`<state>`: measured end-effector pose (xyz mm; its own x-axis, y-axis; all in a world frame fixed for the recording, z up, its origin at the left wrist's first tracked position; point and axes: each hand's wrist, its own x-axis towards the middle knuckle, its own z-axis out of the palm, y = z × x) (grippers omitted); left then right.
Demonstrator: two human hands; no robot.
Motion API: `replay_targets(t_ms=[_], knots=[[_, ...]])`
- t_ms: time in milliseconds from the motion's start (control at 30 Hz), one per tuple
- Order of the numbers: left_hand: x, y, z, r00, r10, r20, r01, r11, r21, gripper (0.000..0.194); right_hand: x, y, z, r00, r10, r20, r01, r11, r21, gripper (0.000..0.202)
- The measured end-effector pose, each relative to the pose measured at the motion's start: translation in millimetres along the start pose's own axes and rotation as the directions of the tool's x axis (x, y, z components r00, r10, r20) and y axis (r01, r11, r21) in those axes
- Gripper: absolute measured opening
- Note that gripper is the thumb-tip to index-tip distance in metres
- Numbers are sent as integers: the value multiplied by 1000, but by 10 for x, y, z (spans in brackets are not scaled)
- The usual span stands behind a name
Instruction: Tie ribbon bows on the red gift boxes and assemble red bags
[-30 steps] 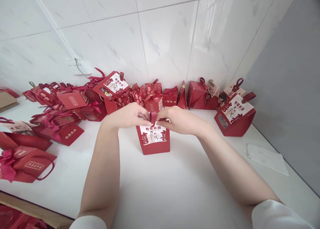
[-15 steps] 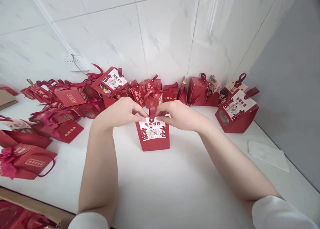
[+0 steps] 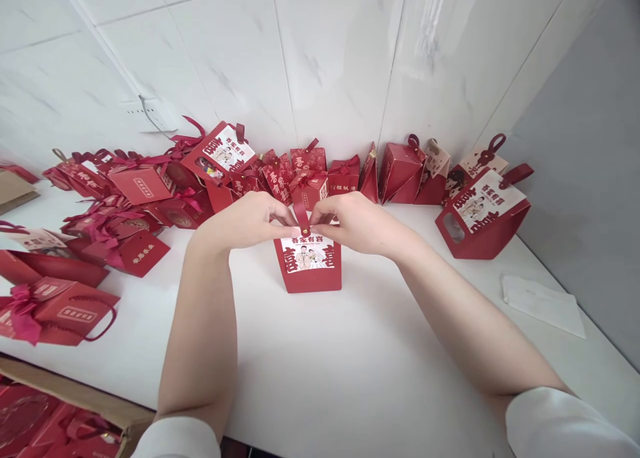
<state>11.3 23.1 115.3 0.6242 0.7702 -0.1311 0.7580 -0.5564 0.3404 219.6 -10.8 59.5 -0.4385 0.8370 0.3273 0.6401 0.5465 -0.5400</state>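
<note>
A red gift box [image 3: 314,281] stands upright on the white table in front of me. Its white front label carries a printed couple and red characters, and a dark red strap loop [image 3: 301,217] with a gold stud rises from its top. My left hand [image 3: 255,219] pinches the top edge just left of the strap. On the other side, my right hand [image 3: 345,223] pinches the same edge, its thumb in front. Both hands are closed, and the fingers behind the box are partly hidden.
Red gift boxes line the wall, several with bows or straps; a similar box [image 3: 483,215] tilts at the right. White paper [image 3: 543,305] lies near the right edge. More boxes crowd the left, above a cardboard carton [image 3: 75,395] at the lower left.
The camera view has shifted slightly. Both hands have stayed at the top of the box, with fingers pressed closer in around the strap.
</note>
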Motion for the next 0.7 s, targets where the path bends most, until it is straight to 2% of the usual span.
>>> replay_targets(t_ms=[267,433,567,700], knots=[[103,52,9,995,46,-94,-43,999,33,18,14,-44,44,993,84,-85,-93,990,-106,12],[221,10,78,980,90,-176,-87,996,26,17,73,52,82,977,119,-174,-144,979,-141,11],[299,-28,146,962,79,-263,-86,996,-14,17,115,143,103,968,114,-225,-147,980,-136,13],[308,-6,172,956,61,-288,-76,996,-41,15,132,186,98,965,108,-237,-142,982,-128,12]])
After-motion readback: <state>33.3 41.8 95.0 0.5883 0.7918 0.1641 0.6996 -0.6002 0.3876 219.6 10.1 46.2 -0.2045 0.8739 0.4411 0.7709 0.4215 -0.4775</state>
